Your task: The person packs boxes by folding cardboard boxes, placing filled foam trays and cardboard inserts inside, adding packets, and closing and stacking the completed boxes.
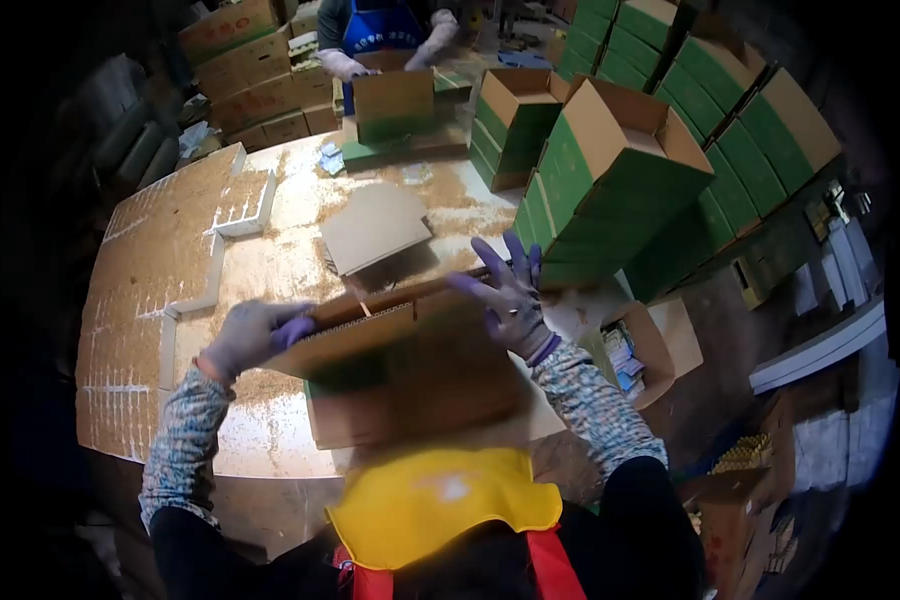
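A brown cardboard box (430,365) with a green patch is tilted in front of me, its near part blurred. My left hand (250,335), in a grey and purple glove, is closed on the box's left end, thumb along the upper edge. At the right end, my right hand (515,305) has its gloved fingers spread, close to the box's upper edge; whether the palm touches it I cannot tell. Beneath the box lies more flat cardboard (340,430). Just beyond it a grey-brown cardboard piece (375,228) rests on the table.
The worktable (260,440) is strewn with brown crumbs, and notched white-edged slabs (150,270) cover its left side. Green and brown boxes (620,180) stand stacked at right. An open carton (640,355) holds small packets. Across the table, a person in a blue apron (382,28) handles another box (395,105).
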Demonstrator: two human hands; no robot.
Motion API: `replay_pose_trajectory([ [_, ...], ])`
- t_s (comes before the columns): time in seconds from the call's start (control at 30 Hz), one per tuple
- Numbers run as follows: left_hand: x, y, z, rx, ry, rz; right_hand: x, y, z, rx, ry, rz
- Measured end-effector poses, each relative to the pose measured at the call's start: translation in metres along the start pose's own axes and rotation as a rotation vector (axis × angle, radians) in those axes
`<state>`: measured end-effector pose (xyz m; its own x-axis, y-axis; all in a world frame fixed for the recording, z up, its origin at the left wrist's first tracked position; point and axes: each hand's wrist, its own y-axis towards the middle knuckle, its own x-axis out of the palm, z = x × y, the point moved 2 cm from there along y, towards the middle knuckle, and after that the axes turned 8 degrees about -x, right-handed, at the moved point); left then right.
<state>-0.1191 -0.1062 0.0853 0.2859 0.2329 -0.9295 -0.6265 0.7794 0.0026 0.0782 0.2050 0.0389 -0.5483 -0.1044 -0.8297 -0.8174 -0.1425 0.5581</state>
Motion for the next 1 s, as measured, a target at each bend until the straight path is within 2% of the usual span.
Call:
replay_pose_trajectory([
  [0.03, -0.011, 0.010, 0.007, -0.057, 0.123, 0.031, 0.010, 0.006, 0.008, -0.007, 0.109, 0.196],
  [0.07, -0.013, 0.013, 0.006, -0.029, 0.140, 0.116, 0.009, 0.007, 0.007, 0.048, 0.272, 0.313],
  [0.1, -0.015, 0.018, 0.004, -0.008, 0.157, 0.207, -0.007, 0.009, 0.003, -0.002, 0.364, 0.236],
  [0.13, -0.024, 0.018, 0.008, -0.152, 0.136, 0.125, -0.028, 0.007, 0.008, -0.089, 0.495, 0.123],
  [0.17, -0.035, 0.014, 0.021, -0.171, 0.126, 0.150, -0.042, 0.005, 0.010, -0.174, 0.622, -0.002],
  [0.23, -0.034, 0.006, 0.046, -0.435, -0.086, -0.597, -0.042, 0.013, -0.002, -0.258, 1.001, -0.126],
  [0.27, -0.011, 0.004, 0.062, -0.336, -0.014, -0.494, 0.003, 0.001, 0.000, -0.311, 0.976, -0.268],
  [0.3, 0.031, -0.003, 0.071, -0.237, 0.063, -0.402, 0.008, 0.013, -0.025, -0.287, 0.781, -0.172],
  [0.37, 0.137, 0.005, 0.044, 0.123, 0.007, -0.695, 0.052, 0.008, -0.061, -0.310, 0.548, -0.403],
  [0.4, 0.122, -0.002, 0.048, 0.117, 0.004, -0.691, 0.047, 0.004, -0.065, -0.317, 0.550, -0.405],
  [0.47, 0.053, -0.026, 0.067, 0.076, -0.261, -0.958, 0.019, 0.010, -0.064, -0.084, 0.118, -0.200],
  [0.5, 0.029, -0.037, 0.068, 0.261, -0.066, -0.847, 0.004, 0.005, -0.058, 0.058, 0.074, -0.310],
  [0.57, 0.045, -0.022, 0.048, -0.079, 0.130, -0.760, 0.023, -0.017, -0.029, -0.119, 0.099, -0.323],
  [0.63, 0.040, -0.012, 0.052, 0.192, 0.100, 0.284, 0.018, 0.014, -0.003, -0.041, 0.467, -0.002],
  [0.67, 0.065, -0.006, 0.045, 0.154, 0.154, 0.309, 0.013, 0.030, -0.002, -0.035, 0.470, -0.008],
  [0.73, 0.081, 0.004, 0.048, 0.137, 0.242, 0.372, -0.010, 0.054, 0.002, 0.286, 0.119, -0.083],
  [0.77, 0.080, -0.006, 0.040, 0.151, 0.121, 0.415, -0.007, 0.034, -0.017, -0.150, -0.081, 0.143],
  [0.8, 0.073, -0.016, 0.032, 0.244, 0.160, 0.445, -0.018, 0.012, -0.031, -0.086, 0.060, -0.100],
  [0.83, 0.073, -0.030, 0.018, 0.324, 0.193, 0.479, -0.013, -0.033, -0.034, -0.035, 0.423, -0.471],
  [0.87, 0.079, -0.042, 0.003, 0.330, 0.252, 0.428, -0.009, -0.062, -0.053, -0.094, 0.410, -0.469],
  [0.9, 0.085, -0.052, -0.005, 0.305, 0.251, 0.286, 0.002, -0.084, -0.062, -0.028, 0.605, -0.427],
  [0.97, 0.121, -0.030, -0.031, 0.331, -0.184, 0.223, 0.031, -0.095, -0.036, -0.065, 0.601, -0.306],
  [1.0, 0.112, -0.015, -0.021, 0.151, -0.353, 0.229, 0.052, -0.088, -0.015, 0.051, 0.644, -0.168],
])
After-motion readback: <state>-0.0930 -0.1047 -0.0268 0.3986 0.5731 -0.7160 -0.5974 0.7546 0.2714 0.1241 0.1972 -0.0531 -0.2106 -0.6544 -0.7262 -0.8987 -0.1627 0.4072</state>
